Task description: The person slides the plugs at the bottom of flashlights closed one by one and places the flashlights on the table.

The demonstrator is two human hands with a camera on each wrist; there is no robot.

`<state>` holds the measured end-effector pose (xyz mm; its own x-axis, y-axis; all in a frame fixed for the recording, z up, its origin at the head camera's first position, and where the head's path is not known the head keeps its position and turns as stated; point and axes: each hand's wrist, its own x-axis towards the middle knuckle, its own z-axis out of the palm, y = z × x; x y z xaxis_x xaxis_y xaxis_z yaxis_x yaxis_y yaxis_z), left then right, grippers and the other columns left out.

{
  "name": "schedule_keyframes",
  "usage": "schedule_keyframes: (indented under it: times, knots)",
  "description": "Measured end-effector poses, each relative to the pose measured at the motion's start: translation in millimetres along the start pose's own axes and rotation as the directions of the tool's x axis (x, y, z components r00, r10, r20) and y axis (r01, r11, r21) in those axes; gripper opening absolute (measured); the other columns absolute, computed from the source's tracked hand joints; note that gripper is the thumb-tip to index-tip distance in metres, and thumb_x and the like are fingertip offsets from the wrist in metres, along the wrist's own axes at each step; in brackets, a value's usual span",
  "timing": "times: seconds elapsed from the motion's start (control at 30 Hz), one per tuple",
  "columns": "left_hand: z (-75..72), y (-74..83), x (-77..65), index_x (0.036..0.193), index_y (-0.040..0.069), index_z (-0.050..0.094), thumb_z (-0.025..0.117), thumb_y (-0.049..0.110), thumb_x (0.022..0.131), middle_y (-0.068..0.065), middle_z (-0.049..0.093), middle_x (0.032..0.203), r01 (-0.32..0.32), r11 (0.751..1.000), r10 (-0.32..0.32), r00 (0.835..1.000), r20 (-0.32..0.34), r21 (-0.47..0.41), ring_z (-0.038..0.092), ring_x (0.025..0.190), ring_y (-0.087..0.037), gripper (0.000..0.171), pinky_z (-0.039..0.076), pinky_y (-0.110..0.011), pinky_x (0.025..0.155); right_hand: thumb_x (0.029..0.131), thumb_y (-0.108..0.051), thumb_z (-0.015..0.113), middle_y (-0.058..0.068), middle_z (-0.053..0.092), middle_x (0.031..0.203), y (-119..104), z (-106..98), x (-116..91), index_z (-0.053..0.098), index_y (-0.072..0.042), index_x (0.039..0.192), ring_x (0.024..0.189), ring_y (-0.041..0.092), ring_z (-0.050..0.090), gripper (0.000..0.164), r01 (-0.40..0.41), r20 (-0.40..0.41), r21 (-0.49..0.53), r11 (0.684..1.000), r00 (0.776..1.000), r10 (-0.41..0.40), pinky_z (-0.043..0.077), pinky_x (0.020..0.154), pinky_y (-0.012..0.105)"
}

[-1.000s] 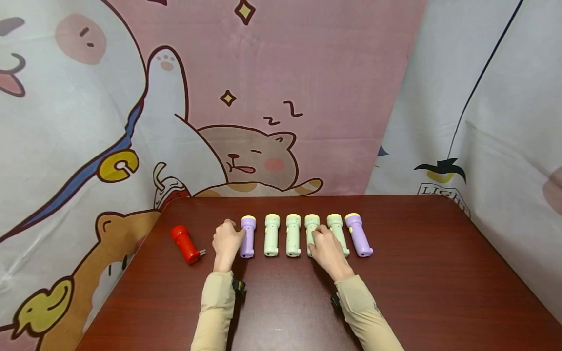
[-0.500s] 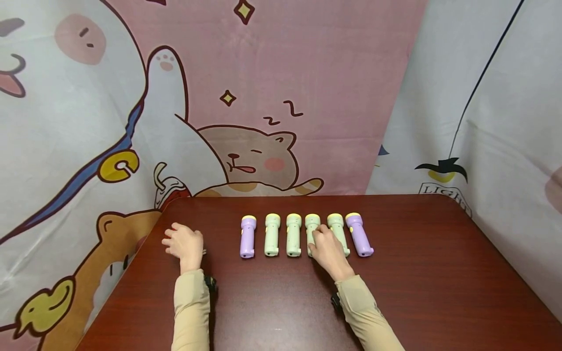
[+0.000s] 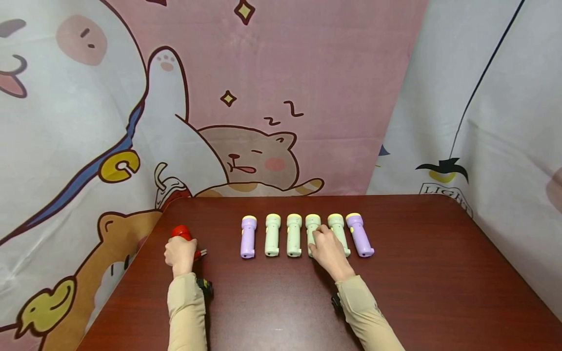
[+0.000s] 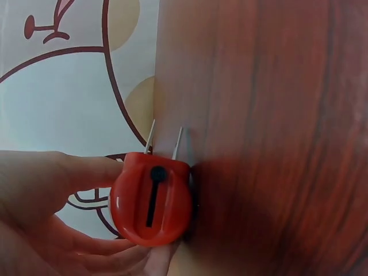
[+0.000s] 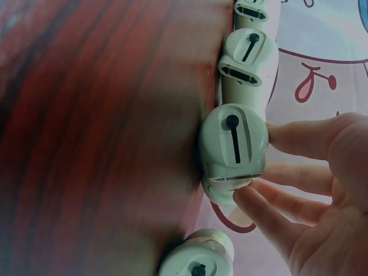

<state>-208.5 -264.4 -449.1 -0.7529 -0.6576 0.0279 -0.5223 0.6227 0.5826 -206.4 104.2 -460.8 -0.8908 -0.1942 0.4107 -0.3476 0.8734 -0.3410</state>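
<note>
My left hand [image 3: 181,254] grips a red flashlight [image 3: 182,232] at the left of the table. In the left wrist view, thumb and fingers lie round the body of the red flashlight [image 4: 172,214], whose end shows two metal prongs and a black slot. My right hand [image 3: 329,251] holds a pale green flashlight [image 3: 312,222], the fourth from the left in a row, and covers its lower part. Up close in the right wrist view, thumb and fingers flank this green flashlight [image 5: 221,141], with its prongs folded away.
In the row lie a purple flashlight [image 3: 248,238] at the left end, two green flashlights left of my right hand, another green flashlight [image 3: 336,225] right beside it, and a slanted purple flashlight [image 3: 360,236] at the right end. A cartoon cloth [image 3: 281,73] hangs behind the brown table [image 3: 430,273].
My left hand has moved left from beside the purple flashlight, opened over the red one, and now grips it. The right hand has stayed in place on the green flashlight.
</note>
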Motion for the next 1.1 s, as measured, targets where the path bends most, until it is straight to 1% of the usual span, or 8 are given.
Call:
schedule_keyframes:
  times: [0.13,0.27,0.4,0.5,0.63,0.77,0.97,1.1]
  knots:
    - [-0.5,-3.6,-1.3,0.086,-0.013,0.06,0.056,0.022,0.08,-0.037,0.061,0.089,-0.017,0.999,0.016,0.999,-0.029,-0.036,0.059,0.081,-0.054,0.036,0.05,-0.058,0.064,0.076,-0.009,0.075,0.015,0.062,0.102,-0.2,0.4,0.3,0.069,0.001,0.089,0.089,0.033,0.063,0.018,-0.003,0.004,0.001,1.0,1.0,0.003,0.054,0.07,0.044]
    - [-0.5,-5.6,-2.0,0.08,-0.01,0.06,0.056,0.021,0.078,-0.034,0.061,0.083,-0.03,0.998,0.027,0.999,-0.046,-0.057,0.059,0.076,-0.052,0.031,0.047,-0.056,0.058,0.076,-0.01,0.075,0.015,0.062,0.102,-0.2,0.4,0.2,0.069,0.001,0.09,0.089,0.033,0.063,0.019,-0.007,0.006,0.0,1.0,1.0,0.007,0.054,0.07,0.045]
    - [0.3,-6.4,-2.4,0.078,-0.009,0.059,0.057,0.022,0.078,-0.035,0.061,0.084,-0.034,0.997,0.03,0.998,-0.048,-0.076,0.059,0.078,-0.053,0.031,0.047,-0.056,0.058,0.076,-0.009,0.075,0.015,0.062,0.102,-0.7,0.2,0.1,0.069,0.001,0.09,0.089,0.033,0.063,0.019,-0.009,0.01,0.005,1.0,1.0,0.009,0.054,0.07,0.044]
    - [1.7,-4.9,-3.1,0.073,-0.006,0.058,0.059,0.024,0.08,-0.036,0.061,0.084,-0.038,0.995,0.033,0.998,-0.055,-0.092,0.058,0.079,-0.053,0.031,0.047,-0.056,0.06,0.076,-0.009,0.074,0.015,0.062,0.102,-0.8,-0.2,0.2,0.069,0.002,0.091,0.089,0.033,0.063,0.019,-0.012,0.012,0.013,1.0,1.0,0.012,0.054,0.069,0.044]
    - [3.5,0.8,-5.5,0.068,-0.003,0.055,0.061,0.026,0.081,-0.033,0.061,0.08,-0.054,0.992,0.046,0.996,-0.072,-0.118,0.058,0.077,-0.051,0.032,0.047,-0.056,0.061,0.076,-0.009,0.074,0.015,0.062,0.102,-0.7,-0.6,0.2,0.069,0.002,0.091,0.089,0.033,0.063,0.019,-0.016,0.014,0.015,1.0,1.0,0.016,0.054,0.07,0.044]
    - [5.4,8.8,-9.5,0.069,-0.002,0.055,0.063,0.03,0.081,-0.028,0.059,0.074,-0.07,0.986,0.059,0.995,-0.076,-0.152,0.058,0.072,-0.048,0.035,0.046,-0.054,0.06,0.077,-0.009,0.074,0.015,0.062,0.102,-0.3,-0.3,0.2,0.069,0.002,0.091,0.089,0.032,0.063,0.019,-0.016,0.015,0.008,1.0,1.0,0.016,0.054,0.07,0.044]
    - [7.9,22.3,-19.2,0.072,-0.004,0.056,0.066,0.033,0.081,-0.023,0.057,0.07,-0.072,0.974,0.062,0.997,-0.051,-0.216,0.057,0.07,-0.043,0.039,0.046,-0.051,0.063,0.076,-0.009,0.075,0.015,0.062,0.101,-0.1,0.4,-0.6,0.069,0.001,0.09,0.089,0.031,0.064,0.018,-0.013,0.006,0.012,1.0,1.0,0.013,0.054,0.069,0.044]
    - [7.8,33.2,-26.1,0.076,-0.004,0.062,0.066,0.036,0.082,-0.024,0.062,0.073,-0.076,0.963,0.073,0.997,-0.02,-0.259,0.058,0.074,-0.043,0.041,0.046,-0.05,0.067,0.076,-0.009,0.075,0.015,0.062,0.101,-0.2,-0.1,-1.2,0.069,0.001,0.089,0.088,0.031,0.064,0.018,-0.008,0.001,0.017,1.0,1.0,0.008,0.054,0.068,0.044]
